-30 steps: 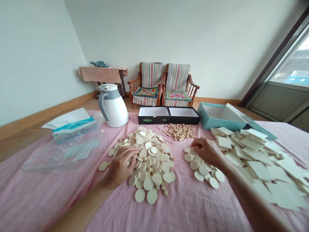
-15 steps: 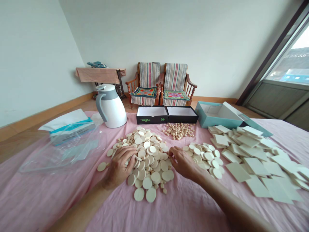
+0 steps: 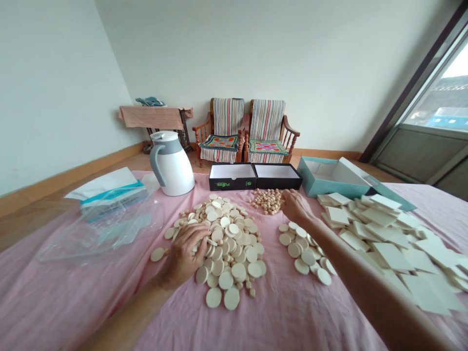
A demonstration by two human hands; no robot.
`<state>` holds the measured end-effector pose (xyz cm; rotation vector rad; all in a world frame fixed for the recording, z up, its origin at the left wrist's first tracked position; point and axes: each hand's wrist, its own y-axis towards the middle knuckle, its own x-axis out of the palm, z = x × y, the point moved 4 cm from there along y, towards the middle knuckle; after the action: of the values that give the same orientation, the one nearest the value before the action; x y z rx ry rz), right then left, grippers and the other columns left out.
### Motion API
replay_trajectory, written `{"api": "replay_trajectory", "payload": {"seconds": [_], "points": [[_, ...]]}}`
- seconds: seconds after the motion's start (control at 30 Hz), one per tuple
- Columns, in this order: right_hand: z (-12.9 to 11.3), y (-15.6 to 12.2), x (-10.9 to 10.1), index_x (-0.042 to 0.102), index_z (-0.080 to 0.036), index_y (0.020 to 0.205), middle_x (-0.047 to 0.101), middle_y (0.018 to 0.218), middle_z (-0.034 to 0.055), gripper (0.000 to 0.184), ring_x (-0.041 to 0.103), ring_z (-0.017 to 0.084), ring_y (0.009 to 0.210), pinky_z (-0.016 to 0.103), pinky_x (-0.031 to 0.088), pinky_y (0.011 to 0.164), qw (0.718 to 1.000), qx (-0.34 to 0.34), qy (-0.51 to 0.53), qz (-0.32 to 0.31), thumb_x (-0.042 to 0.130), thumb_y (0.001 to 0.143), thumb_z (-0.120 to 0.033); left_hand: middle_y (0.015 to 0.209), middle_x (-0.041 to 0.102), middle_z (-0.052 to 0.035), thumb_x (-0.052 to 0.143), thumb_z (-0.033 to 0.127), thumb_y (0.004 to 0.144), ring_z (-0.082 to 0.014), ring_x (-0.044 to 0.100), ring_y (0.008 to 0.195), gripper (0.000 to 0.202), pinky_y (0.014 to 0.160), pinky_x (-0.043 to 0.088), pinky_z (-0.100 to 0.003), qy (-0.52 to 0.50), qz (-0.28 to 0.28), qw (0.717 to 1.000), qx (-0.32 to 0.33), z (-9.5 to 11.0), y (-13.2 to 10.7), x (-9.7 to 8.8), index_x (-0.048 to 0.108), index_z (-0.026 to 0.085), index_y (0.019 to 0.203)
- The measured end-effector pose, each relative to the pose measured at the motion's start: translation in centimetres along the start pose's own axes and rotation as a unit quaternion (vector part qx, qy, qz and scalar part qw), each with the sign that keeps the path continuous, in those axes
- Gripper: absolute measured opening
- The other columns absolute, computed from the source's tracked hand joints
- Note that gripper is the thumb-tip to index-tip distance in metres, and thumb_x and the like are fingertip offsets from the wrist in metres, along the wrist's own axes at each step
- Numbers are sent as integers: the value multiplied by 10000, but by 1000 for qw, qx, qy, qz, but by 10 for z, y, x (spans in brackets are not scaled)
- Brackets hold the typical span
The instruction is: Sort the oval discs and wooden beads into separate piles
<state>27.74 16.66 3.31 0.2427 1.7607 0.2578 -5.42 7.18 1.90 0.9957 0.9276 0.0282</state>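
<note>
A mixed pile of pale wooden discs point(image 3: 238, 271) with small wooden beads among them lies in front of me. My left hand point(image 3: 188, 248) rests on its left side, thumb and fingers apart over the discs. Farther back, my right hand point(image 3: 294, 205) is at the right edge of a heap of small wooden beads point(image 3: 268, 201). Its fingers are curled together, and whatever they hold is hidden. Under my right forearm lies a smaller group of wooden discs point(image 3: 293, 249), partly covered by the arm.
Square wooden tiles point(image 3: 393, 256) are heaped at the right, before a light blue box point(image 3: 320, 180). Two black boxes point(image 3: 234, 184) stand at the back. A white jug point(image 3: 175, 170) and clear plastic packaging point(image 3: 109, 234) are on the left of the pink cloth point(image 3: 256, 326).
My right hand has moved from the right edge of the mixed pile away from me to the bead heap. My left hand stays on the discs. The view has shifted slightly.
</note>
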Motion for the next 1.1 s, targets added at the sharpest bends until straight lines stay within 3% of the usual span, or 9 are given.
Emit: {"api": "replay_trajectory", "payload": {"seconds": [0.1,0.17,0.3,0.4,0.57,0.77,1.1], "points": [[10,9,-8,589,-141,839,581,834,120,169,528,206,797,275,336,654,998,50,-18,40,433,796,-93,984,673,-69,503,118,846,-199,611,992,171,901,499,-370,0,-3,1000,-2,-1,0,0,626,184,946],[2,3,-7,596,-151,812,592,824,103,177,538,190,779,266,342,655,999,15,11,33,426,812,-101,990,672,-67,505,116,848,-197,609,996,173,907,495,-370,0,-5,1000,-4,-1,-1,1,624,184,951],[-34,-30,11,591,-168,779,618,762,31,149,550,133,699,220,357,632,979,-121,137,-93,484,743,-72,998,668,-68,502,103,847,-198,604,1011,184,926,485,-375,-3,-11,1000,-7,-2,-1,3,624,181,960],[-59,-54,24,587,-168,812,630,783,25,153,549,122,683,207,361,611,955,-167,190,-153,523,710,-74,1003,669,-66,503,103,847,-196,602,1017,186,932,482,-373,-4,-13,1000,-9,-2,-1,4,622,181,966],[-75,-65,29,554,-172,760,616,749,21,147,536,125,691,211,356,623,959,-144,195,-150,497,706,-49,981,673,-62,505,100,845,-193,608,997,193,913,491,-356,2,-5,1000,-9,-2,-1,3,615,179,983],[-73,-62,30,542,-173,766,610,756,17,112,530,119,680,208,341,608,957,-139,206,-146,521,721,-72,1003,668,-71,500,102,851,-197,598,1020,187,923,484,-369,7,-15,1000,-2,-4,-2,5,617,176,976],[-76,-55,42,496,-177,675,584,680,8,154,495,118,642,208,305,567,971,-92,181,-126,500,614,-35,973,672,-65,499,99,853,-189,609,984,178,895,489,-352,16,-3,1000,12,-1,2,5,617,170,965]]}}
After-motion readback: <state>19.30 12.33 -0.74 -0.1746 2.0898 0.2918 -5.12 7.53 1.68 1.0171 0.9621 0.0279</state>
